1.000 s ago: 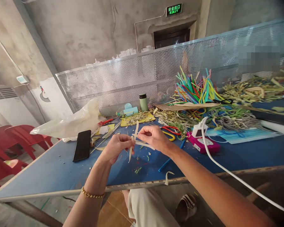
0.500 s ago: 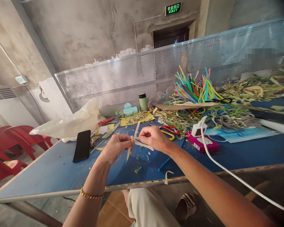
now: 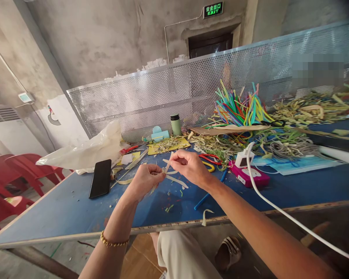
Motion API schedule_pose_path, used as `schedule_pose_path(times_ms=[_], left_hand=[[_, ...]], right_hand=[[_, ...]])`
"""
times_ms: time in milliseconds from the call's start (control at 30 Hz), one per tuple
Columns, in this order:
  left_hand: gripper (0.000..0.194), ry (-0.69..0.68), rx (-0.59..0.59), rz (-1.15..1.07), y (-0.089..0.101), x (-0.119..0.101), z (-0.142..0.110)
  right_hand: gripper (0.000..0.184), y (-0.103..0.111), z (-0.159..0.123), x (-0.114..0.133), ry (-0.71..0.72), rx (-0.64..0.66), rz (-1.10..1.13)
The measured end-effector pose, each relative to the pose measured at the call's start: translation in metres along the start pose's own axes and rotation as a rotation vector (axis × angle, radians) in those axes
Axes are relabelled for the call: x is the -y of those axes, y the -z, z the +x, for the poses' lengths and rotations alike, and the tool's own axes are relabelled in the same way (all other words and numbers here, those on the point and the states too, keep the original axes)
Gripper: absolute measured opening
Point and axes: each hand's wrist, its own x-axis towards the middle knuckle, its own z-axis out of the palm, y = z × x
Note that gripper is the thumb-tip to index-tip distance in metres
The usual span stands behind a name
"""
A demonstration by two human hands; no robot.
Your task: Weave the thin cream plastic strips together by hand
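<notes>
Pale flat strips (image 3: 176,180), like dried leaf or straw, cross one another between my hands above the table. My left hand (image 3: 147,179) pinches them where they cross, thumb against the fingers. From the right, my right hand (image 3: 187,164) pinches the upper part of a strip between thumb and fingertips. One strip end points down to the right below my right hand. Just behind the right hand lie scissors with red handles (image 3: 211,159) and a yellow-handled tool (image 3: 208,166).
A black phone (image 3: 100,179) lies left on the blue table (image 3: 64,213). Colourful pipe cleaners (image 3: 242,106), plant scraps (image 3: 215,144) and a green bottle (image 3: 175,125) stand behind. To the right, a white cable (image 3: 267,204) runs from a charger (image 3: 244,159) on a magenta box (image 3: 250,176).
My right hand has moved slightly up and now grips a strip near its upper part, which has tilted. My left hand stays in nearly the same place.
</notes>
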Motion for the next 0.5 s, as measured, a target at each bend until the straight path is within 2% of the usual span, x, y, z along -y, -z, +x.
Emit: schedule_pose_path(times_ms=[133,333,500], left_hand=[[0.025,0.025,0.02,-0.065,0.001,0.0,0.001],[0.023,0.002,0.073,-0.164,0.003,-0.002,0.0],[0.021,0.0,0.081,-0.225,0.004,-0.002,0.0]], right_hand=[[0.018,-0.001,-0.002,0.003,-0.028,0.069,0.1],[0.01,-0.002,-0.004,-0.005,-0.127,0.091,-0.025],[0.007,-0.003,-0.003,-0.011,-0.205,0.136,0.004]])
